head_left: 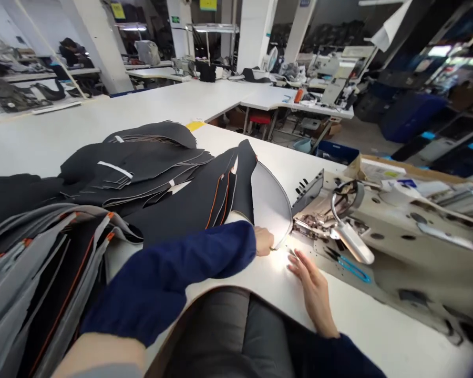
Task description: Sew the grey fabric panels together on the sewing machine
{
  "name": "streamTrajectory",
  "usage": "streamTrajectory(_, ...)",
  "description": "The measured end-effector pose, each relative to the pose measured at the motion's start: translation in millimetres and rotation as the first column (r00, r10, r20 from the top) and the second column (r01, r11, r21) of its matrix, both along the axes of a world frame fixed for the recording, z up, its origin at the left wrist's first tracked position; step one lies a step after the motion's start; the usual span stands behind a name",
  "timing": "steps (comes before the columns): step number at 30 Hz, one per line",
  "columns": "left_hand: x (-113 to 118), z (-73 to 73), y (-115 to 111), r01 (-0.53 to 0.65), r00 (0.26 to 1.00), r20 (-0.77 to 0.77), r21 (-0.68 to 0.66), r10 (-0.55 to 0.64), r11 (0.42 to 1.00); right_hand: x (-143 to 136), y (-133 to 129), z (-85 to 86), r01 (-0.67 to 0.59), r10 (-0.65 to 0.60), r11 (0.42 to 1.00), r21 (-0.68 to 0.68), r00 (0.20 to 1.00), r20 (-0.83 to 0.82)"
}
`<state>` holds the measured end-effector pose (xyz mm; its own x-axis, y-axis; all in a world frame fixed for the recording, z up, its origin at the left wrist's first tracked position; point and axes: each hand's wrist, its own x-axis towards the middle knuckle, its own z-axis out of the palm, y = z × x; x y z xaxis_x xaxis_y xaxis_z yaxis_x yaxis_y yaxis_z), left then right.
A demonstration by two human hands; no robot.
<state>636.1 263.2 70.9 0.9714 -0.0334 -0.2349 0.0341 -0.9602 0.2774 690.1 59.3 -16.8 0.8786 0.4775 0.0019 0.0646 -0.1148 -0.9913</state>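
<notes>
My left hand [264, 241], at the end of a blue sleeve, is closed on the lower edge of a dark fabric piece [242, 184] whose grey underside [270, 202] faces up on the right. My right hand [309, 281] is just to the right, above the white table, fingers apart and holding nothing. Beyond both hands stands a sewing machine [398, 236] with a lit lamp [355, 242]. Blue-handled snips [350, 266] lie on its bed, right of my right hand.
Stacked dark fabric pieces [142, 163] cover the table's left side. Grey pieces with orange edges [63, 273] hang at the near left. A cardboard box [410, 170] is behind the machine. A person [71, 52] sits far back left.
</notes>
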Motion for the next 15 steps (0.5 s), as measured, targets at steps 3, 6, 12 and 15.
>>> streamTrajectory(3, -46, 15.5, -5, 0.115, 0.99, -0.07, -0.076, -0.12, 0.991, -14, 10, 15.3, -0.006, 0.061, 0.986, 0.165, 0.94, -0.334)
streamTrajectory(6, -86, 28.0, -24, 0.241, 0.963, -0.081, -0.165, -0.257, 0.956, -25, 15, 23.6, -0.03, 0.107, 0.983, 0.183, 0.899, -0.424)
streamTrajectory(12, -111, 35.4, -33, 0.494, 0.827, -0.15, -0.267, -0.542, 0.828, -38, -49, 30.5, -0.064, 0.095, 0.995, 0.081, 0.877, -0.472)
streamTrajectory(15, -103, 41.9, 12, 0.36, 0.911, -0.169, -0.123, -0.377, 0.925, -41, -130, 46.1, -0.164, 0.137, 0.932, -0.324, 0.985, -0.103)
